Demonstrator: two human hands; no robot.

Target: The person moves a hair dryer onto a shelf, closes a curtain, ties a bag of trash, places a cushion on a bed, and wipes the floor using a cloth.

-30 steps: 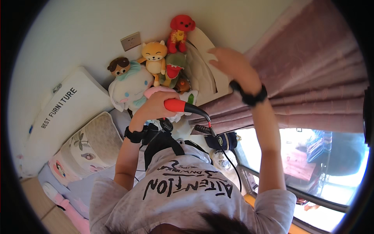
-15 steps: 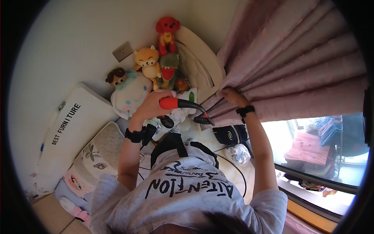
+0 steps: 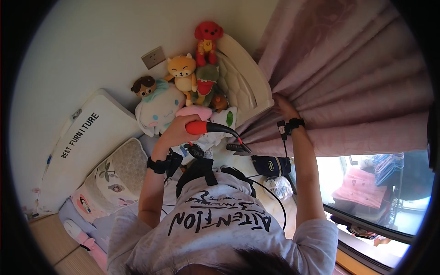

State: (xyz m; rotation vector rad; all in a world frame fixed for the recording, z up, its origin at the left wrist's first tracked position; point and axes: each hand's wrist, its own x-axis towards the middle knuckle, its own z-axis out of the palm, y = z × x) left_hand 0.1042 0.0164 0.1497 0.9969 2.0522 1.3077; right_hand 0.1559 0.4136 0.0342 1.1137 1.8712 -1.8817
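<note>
While the lower part of the view is filled by a grey T-shirt [image 3: 229, 245] with black lettering, both bare forearms are stretched forward past it, each banded in black at the wrist. The left hand [image 3: 178, 130] is turned inward with its elbow bent, and its fingers are wrapped around the red part of what looks like a pair of red-and-black headphones [image 3: 197, 128]. These are held in front of the body, with the band curved down to the right and dark ribbed pads hung below. A black cord [image 3: 275, 194] is looped beside the shirt. The right arm is held straighter, and the right hand [image 3: 285, 109] is set against the edge of a mauve curtain [image 3: 353, 110]; whether cloth is gripped cannot be told, as the fingertips are partly hidden.

Beyond the cord, a dark bag [image 3: 270, 166] and a clear plastic bag [image 3: 278, 189] are seen near the curtain's lower edge. To the left, a pillow [image 3: 126, 167] is laid before a white headboard [image 3: 103, 106]. Ahead, plush toys [image 3: 182, 78] are heaped against a cream padded panel [image 3: 250, 64], partly blocked by the left hand. Above them, a socket [image 3: 153, 57] is fixed to the wall. Past the window, pink cloth [image 3: 360, 188] and hangers [image 3: 387, 164] are visible.
</note>
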